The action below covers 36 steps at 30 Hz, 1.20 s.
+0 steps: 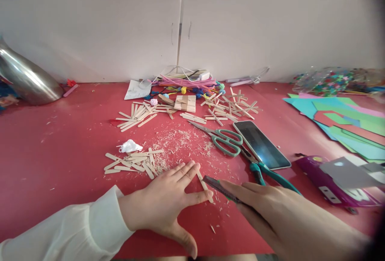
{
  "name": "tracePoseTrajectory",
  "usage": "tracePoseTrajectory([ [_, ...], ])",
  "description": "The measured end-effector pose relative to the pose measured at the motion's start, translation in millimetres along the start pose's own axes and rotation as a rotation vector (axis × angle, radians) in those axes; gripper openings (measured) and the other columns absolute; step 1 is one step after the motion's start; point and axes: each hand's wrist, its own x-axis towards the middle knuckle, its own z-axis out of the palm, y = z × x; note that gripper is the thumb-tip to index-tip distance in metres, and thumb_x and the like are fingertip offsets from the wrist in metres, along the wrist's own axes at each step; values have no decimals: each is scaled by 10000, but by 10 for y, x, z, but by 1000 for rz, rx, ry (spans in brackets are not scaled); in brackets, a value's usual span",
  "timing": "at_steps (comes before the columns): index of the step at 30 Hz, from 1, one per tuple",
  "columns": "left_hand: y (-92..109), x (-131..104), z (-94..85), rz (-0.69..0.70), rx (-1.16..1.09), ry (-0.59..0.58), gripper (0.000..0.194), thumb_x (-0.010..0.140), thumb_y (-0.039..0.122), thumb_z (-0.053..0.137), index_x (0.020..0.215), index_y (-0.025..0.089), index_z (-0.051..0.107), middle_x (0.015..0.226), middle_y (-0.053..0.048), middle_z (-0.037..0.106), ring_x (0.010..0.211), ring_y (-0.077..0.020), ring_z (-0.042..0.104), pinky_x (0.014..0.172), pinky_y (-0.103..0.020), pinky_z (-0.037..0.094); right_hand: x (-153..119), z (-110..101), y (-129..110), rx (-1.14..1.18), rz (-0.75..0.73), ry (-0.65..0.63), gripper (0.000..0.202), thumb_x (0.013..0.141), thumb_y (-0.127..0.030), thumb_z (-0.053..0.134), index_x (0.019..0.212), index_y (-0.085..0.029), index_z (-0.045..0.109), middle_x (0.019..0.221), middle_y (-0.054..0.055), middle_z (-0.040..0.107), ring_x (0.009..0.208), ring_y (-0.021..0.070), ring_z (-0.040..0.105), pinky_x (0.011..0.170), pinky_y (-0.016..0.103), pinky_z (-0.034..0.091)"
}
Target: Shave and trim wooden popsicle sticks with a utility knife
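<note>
- Craft stick (202, 183) lies near the middle of the bench (60, 144), under the left hand's (168, 201) fingertips.
- Left grip is spread flat, pressing without grasping; the right hand (267, 209) is closed around a narrow dark-bladed tool (221, 188) (knife or small saw, I cannot tell).
- If the blade skipped off so slim a piece, it could nick the left fingers.
- Light pressure, or loose shavings (177, 140) beneath, might let the stick slide.
- Right fingers hide the tool's handle; whether its tip touches the wood is unclear.
</note>
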Motion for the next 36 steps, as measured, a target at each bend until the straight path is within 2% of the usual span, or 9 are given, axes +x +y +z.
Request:
tracePoseTrajectory([
  [3, -4, -3, -4, 0, -11, -13, 925, 603, 763, 476, 1367, 282, 274, 1461, -115, -31, 1312, -371, 18, 1031, -541, 115, 96, -90, -11, -81, -92, -18, 494, 695, -72, 436, 1129, -241, 601, 840, 57, 709, 542, 169, 636, 417, 251, 474],
  [6, -12, -6, -6, -2, -23, -20, 927, 606, 769, 462, 1369, 279, 269, 1460, -118, -40, 1313, -366, 0, 1034, -534, 100, 160, -153, -21, -17, -77, -9, 441, 721, -106, 456, 1099, -260, 622, 742, 50, 706, 517, 163, 618, 424, 241, 463],
  [9, -9, -6, -9, 1, -25, -19, 921, 609, 770, 459, 1369, 287, 266, 1459, -120, -42, 1313, -363, -7, 1038, -526, 101, 149, -147, -5, 167, 60, -33, 424, 774, -130, 428, 1126, -291, 601, 648, 4, 686, 479, 135, 595, 430, 218, 460],
  [12, 2, -1, -5, -11, -12, -7, 929, 600, 773, 467, 1369, 293, 264, 1460, -119, -38, 1307, -383, 12, 1028, -545, 118, 57, -67, 27, 406, 299, -123, 410, 828, -183, 379, 1168, -318, 565, 573, -42, 649, 422, 108, 554, 361, 187, 417],
  [15, 3, 5, 5, -14, -6, -5, 928, 595, 777, 464, 1365, 297, 273, 1462, -109, -33, 1302, -398, 33, 1021, -560, 130, -49, 29, 40, 573, 418, -169, 414, 867, -253, 332, 1243, -278, 502, 573, -36, 640, 393, 99, 533, 301, 171, 381],
  [18, -6, 9, 13, -3, -1, -3, 935, 592, 777, 467, 1367, 292, 269, 1462, -110, -38, 1304, -391, 28, 1027, -547, 134, -114, 88, 31, 544, 307, -64, 422, 855, -258, 385, 1266, -262, 479, 806, 10, 696, 656, 144, 645, 533, 211, 522],
  [20, -12, 9, 15, -4, 5, -3, 935, 593, 777, 466, 1367, 291, 268, 1460, -112, -47, 1305, -385, 21, 1030, -543, 132, -136, 109, 28, 461, 233, 6, 429, 842, -225, 404, 1260, -280, 483, 970, 21, 684, 822, 176, 651, 655, 243, 536],
  [26, -14, 7, 20, -2, 18, 2, 914, 608, 771, 457, 1366, 298, 268, 1455, -116, -49, 1308, -370, 13, 1038, -530, 115, -144, 123, 27, 271, 178, 31, 465, 863, -200, 371, 1320, -280, 395, 927, 29, 697, 844, 188, 655, 636, 264, 555],
  [36, -6, 11, 18, -5, 23, -4, 904, 614, 758, 473, 1365, 296, 271, 1459, -126, -9, 1308, -371, 16, 1033, -534, 129, -93, 112, -6, 135, 87, 86, 448, 837, -146, 374, 1267, -244, 455, 1085, 14, 651, 831, 155, 659, 638, 261, 563],
])
